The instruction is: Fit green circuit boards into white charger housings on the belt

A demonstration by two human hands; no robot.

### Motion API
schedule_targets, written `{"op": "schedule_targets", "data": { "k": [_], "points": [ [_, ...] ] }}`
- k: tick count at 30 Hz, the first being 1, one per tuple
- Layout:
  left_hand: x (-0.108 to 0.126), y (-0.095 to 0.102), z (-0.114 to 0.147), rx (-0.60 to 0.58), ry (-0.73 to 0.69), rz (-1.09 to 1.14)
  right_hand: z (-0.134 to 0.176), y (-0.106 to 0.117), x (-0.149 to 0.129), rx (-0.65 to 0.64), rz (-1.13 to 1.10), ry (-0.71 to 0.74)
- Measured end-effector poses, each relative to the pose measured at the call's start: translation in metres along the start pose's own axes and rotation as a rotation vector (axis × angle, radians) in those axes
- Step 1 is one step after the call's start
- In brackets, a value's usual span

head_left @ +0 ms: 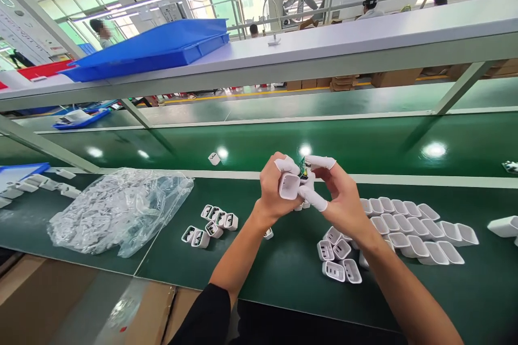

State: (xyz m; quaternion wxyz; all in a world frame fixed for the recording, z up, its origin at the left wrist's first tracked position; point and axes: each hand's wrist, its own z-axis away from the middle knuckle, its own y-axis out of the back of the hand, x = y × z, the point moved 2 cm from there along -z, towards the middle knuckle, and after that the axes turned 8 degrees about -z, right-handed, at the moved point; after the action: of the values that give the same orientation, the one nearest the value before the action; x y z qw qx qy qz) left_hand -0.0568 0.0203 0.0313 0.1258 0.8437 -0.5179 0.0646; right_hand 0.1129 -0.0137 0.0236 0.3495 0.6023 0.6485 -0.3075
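My left hand (274, 186) is closed round a white plastic charger housing (289, 187), its hollow end facing me. In the fingertips of my right hand (334, 186) is a small green circuit board (303, 168), right beside the housing. White finger cots cover several fingertips. Left of my forearm, several housings with boards inside (220, 219) stand grouped on the green bench. Near my right forearm are several white housings with slots in them (334, 270) and rows of open housings (408, 226). My hands partly hide a few more white pieces below them.
A clear plastic bag full of small white parts (117, 207) lies on the left. Behind the bench runs a green conveyor belt (259, 140) carrying one white piece (214, 158). A shelf (343, 38) overhead bears blue trays (154, 46). Several people are in the background.
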Motion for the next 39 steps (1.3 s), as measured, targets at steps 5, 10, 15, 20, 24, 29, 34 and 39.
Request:
{"op": "schedule_targets", "data": {
  "k": [5, 10, 15, 20, 24, 29, 34, 39],
  "points": [
    [-0.001, -0.006, 0.002, -0.030, 0.007, 0.029, -0.003, -0.005, 0.010, 0.063, -0.122, -0.061],
    [-0.001, -0.015, 0.009, -0.164, 0.184, 0.304, -0.006, 0.000, 0.013, 0.244, -0.126, 0.047],
    [0.001, -0.005, 0.010, -0.473, 0.593, 0.928, -0.008, 0.012, 0.011, 0.465, -0.095, 0.305],
    [-0.002, 0.003, -0.003, -0.592, 0.817, 1.254, -0.004, 0.013, 0.000, 0.267, -0.198, 0.333],
    [-0.008, -0.007, 0.001, -0.642, 1.013, 1.180, 0.000, 0.010, -0.012, 0.087, -0.268, 0.311],
    [-0.012, -0.018, 0.009, -0.488, 1.260, 0.874, -0.003, 0.006, -0.015, -0.133, -0.218, 0.178],
    [-0.013, -0.019, 0.002, -0.412, 1.362, 0.851, -0.003, 0.003, -0.011, -0.188, -0.201, 0.130],
    [-0.010, -0.013, 0.002, -0.534, 1.358, 0.874, -0.002, 0.003, -0.014, -0.204, -0.243, 0.173]
  ]
}}
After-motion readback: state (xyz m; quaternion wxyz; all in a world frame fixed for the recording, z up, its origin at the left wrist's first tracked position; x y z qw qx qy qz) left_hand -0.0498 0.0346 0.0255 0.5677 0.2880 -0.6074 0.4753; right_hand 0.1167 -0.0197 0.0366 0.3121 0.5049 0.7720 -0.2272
